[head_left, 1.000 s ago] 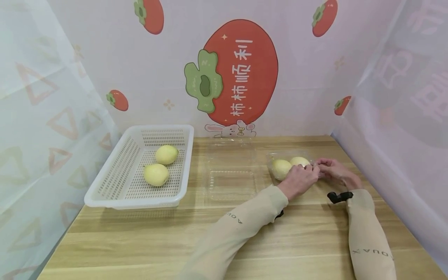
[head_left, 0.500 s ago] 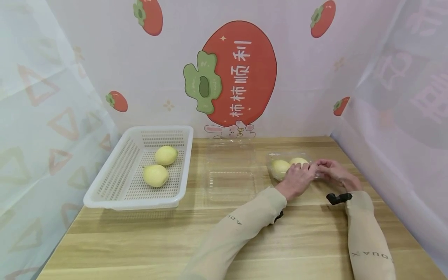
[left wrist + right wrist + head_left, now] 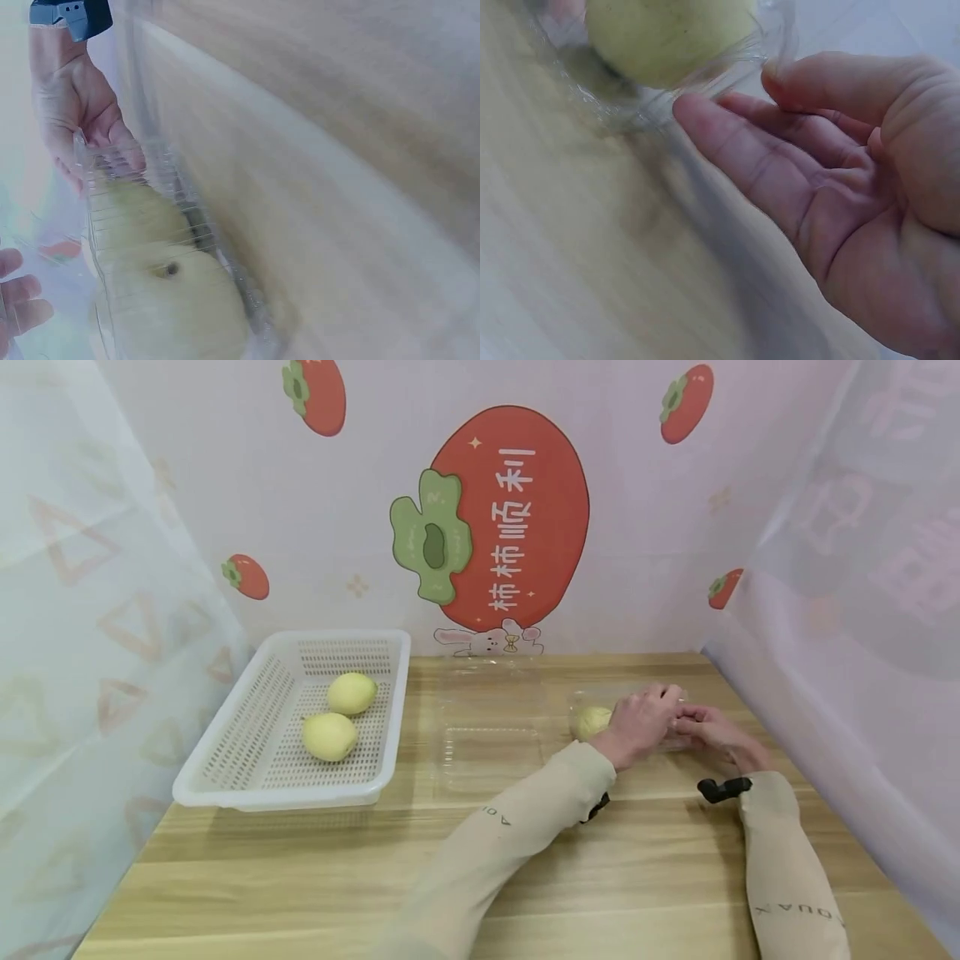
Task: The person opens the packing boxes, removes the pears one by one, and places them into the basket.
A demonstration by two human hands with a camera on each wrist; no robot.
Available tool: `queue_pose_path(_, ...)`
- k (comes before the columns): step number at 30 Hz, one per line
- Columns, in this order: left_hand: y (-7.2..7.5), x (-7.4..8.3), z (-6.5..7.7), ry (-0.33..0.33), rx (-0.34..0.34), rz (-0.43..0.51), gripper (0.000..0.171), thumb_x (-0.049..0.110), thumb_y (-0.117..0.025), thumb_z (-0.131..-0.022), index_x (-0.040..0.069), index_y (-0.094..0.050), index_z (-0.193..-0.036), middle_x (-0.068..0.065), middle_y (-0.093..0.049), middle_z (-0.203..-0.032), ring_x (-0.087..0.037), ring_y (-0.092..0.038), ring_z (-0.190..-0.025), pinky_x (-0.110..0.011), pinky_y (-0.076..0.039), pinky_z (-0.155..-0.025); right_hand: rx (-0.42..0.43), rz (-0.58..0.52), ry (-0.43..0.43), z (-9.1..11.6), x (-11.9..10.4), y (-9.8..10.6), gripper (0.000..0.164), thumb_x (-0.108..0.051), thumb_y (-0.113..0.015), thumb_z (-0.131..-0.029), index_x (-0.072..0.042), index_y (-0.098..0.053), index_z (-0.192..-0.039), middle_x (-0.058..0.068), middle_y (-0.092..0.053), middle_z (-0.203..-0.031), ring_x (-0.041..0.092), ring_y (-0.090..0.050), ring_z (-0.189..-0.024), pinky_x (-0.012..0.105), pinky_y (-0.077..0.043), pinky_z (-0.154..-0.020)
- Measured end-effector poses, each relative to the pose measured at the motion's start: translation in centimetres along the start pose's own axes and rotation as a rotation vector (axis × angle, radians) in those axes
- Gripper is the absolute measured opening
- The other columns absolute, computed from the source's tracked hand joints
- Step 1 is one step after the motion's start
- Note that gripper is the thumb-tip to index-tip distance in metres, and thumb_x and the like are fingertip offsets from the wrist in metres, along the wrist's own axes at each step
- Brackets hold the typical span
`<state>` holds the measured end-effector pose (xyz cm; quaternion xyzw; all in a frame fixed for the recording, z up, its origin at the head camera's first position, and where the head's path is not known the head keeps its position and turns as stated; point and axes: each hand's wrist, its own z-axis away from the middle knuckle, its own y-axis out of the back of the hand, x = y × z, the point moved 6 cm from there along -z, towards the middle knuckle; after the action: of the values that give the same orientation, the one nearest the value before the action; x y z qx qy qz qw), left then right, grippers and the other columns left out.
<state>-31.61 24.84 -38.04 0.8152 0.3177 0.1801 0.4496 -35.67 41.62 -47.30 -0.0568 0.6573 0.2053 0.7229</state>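
Note:
A clear plastic clamshell box [image 3: 259,322] holding two pale yellow pears stands on the table's right side. One pear [image 3: 592,722] shows past my left hand in the head view; the other is hidden there. My right hand [image 3: 716,732] pinches the right end of the box between thumb and fingers, as the right wrist view also shows. Over the box hovers my left hand [image 3: 643,720], its fingers [image 3: 26,292] loosely bent and apart from the plastic in the left wrist view.
A white slotted basket [image 3: 270,797] with two pears [image 3: 330,737] stands at the left. Between it and my hands lies another clear clamshell box [image 3: 491,758], lid raised toward the back wall. Printed cloth walls enclose the wooden table [image 3: 300,893].
My left hand has lifted slightly from the box's front edge and now covers the right-hand pear in the head view. The right hand stays at the box's right end.

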Motion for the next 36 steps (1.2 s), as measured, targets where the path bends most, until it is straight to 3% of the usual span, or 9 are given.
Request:
queue_pose_path(5, -0.1, -0.5, -0.1, -0.009, -0.071, 0.011, 0.018, 0.029, -0.056, -0.1, 0.017, -0.055, -0.113, 0.003, -0.065, -0.102, -0.009, -0.064, -0.079, -0.02, -0.053, -0.055, -0.116, -0.09, 0.046, -0.5, -0.2, -0.4, 0.021, -0.001, -0.046, -0.102, -0.011, -0.064, -0.106, -0.008, -0.067, -0.103, 0.004, -0.066, -0.094, 0.023, -0.059, -0.08)
queue_pose_path(8, 0.0, -0.6, -0.3, -0.002, -0.081, 0.01, 0.013, 0.02, -0.055, -0.1, 0.017, -0.054, -0.112, 0.004, -0.065, -0.103, -0.007, -0.063, -0.08, -0.019, -0.052, -0.056, -0.146, -0.046, 0.042, -0.4, -0.3, -0.3, 0.018, -0.002, -0.045, -0.103, -0.007, -0.062, -0.106, -0.008, -0.064, -0.104, 0.003, -0.064, -0.094, 0.023, -0.058, -0.079)
queue_pose_path(12, 0.2, -0.6, -0.7, 0.023, -0.128, 0.014, 0.016, 0.025, -0.058, -0.099, 0.018, -0.052, -0.112, 0.006, -0.065, -0.104, -0.007, -0.064, -0.082, -0.02, -0.052, -0.057, -0.145, 0.023, 0.0, -0.2, -0.7, -0.4, 0.018, -0.005, -0.045, -0.104, -0.007, -0.062, -0.108, -0.01, -0.065, -0.104, 0.003, -0.064, -0.095, 0.025, -0.058, -0.08)
queue_pose_path(15, 0.4, -0.7, -0.8, 0.03, -0.154, 0.013, 0.02, 0.031, -0.059, -0.099, 0.018, -0.052, -0.112, 0.006, -0.065, -0.103, -0.008, -0.065, -0.082, -0.021, -0.052, -0.057, -0.101, 0.094, -0.034, -0.2, -1.2, -0.4, 0.022, -0.012, -0.046, -0.104, -0.006, -0.06, -0.12, -0.012, -0.066, -0.107, 0.003, -0.064, -0.098, 0.025, -0.058, -0.082)
queue_pose_path(18, 0.6, -0.8, -0.9, 0.028, -0.165, -0.007, 0.02, 0.032, -0.058, -0.099, 0.019, -0.052, -0.112, 0.006, -0.064, -0.101, -0.008, -0.065, -0.08, -0.021, -0.051, -0.056, -0.058, 0.154, -0.052, -0.3, -1.7, -0.5, 0.042, -0.02, -0.048, -0.105, 0.005, -0.044, -0.138, -0.013, -0.064, -0.112, 0.003, -0.065, -0.102, 0.027, -0.058, -0.086)
queue_pose_path(21, 0.9, -0.8, -1.1, 0.025, -0.18, -0.02, 0.016, 0.029, -0.056, -0.1, 0.019, -0.051, -0.11, 0.007, -0.065, -0.104, -0.008, -0.064, -0.076, -0.02, -0.05, -0.054, -0.026, 0.181, -0.054, -0.4, -2.2, -0.5, 0.062, -0.023, -0.048, -0.104, 0.017, -0.025, -0.145, -0.016, -0.06, -0.113, 0.002, -0.065, -0.101, 0.029, -0.058, -0.088)
queue_pose_path(25, 1.2, -0.9, -1.3, 0.029, -0.206, -0.012, 0.022, 0.032, -0.059, -0.098, 0.019, -0.049, -0.113, 0.006, -0.066, -0.107, -0.009, -0.065, -0.077, -0.022, -0.051, -0.055, 0.004, 0.162, -0.055, -0.6, -2.4, -0.2, 0.068, -0.019, -0.05, -0.104, 0.016, -0.013, -0.149, -0.02, -0.063, -0.107, 0.001, -0.066, -0.096, 0.026, -0.058, -0.086)
queue_pose_path(30, 1.6, -1.1, -1.3, 0.039, -0.22, -0.028, 0.02, 0.031, -0.058, -0.099, 0.019, -0.049, -0.113, 0.007, -0.064, -0.1, -0.009, -0.065, -0.077, -0.023, -0.051, -0.054, -0.009, 0.122, -0.032, -0.9, -2.5, -0.5, 0.056, -0.013, -0.053, -0.102, 0.004, -0.024, -0.148, -0.02, -0.067, -0.106, 0.004, -0.067, -0.096, 0.024, -0.058, -0.083)
queue_pose_path(36, 2.4, -1.1, -1.4, 0.036, -0.233, -0.04, 0.017, 0.027, -0.056, -0.1, 0.02, -0.049, -0.113, 0.008, -0.063, -0.096, -0.009, -0.064, -0.074, -0.022, -0.05, -0.052, -0.001, 0.135, -0.039, -1.2, -2.5, -1.0, 0.06, -0.015, -0.052, -0.102, 0.012, -0.024, -0.148, -0.019, -0.066, -0.104, 0.002, -0.066, -0.095, 0.021, -0.057, -0.082)
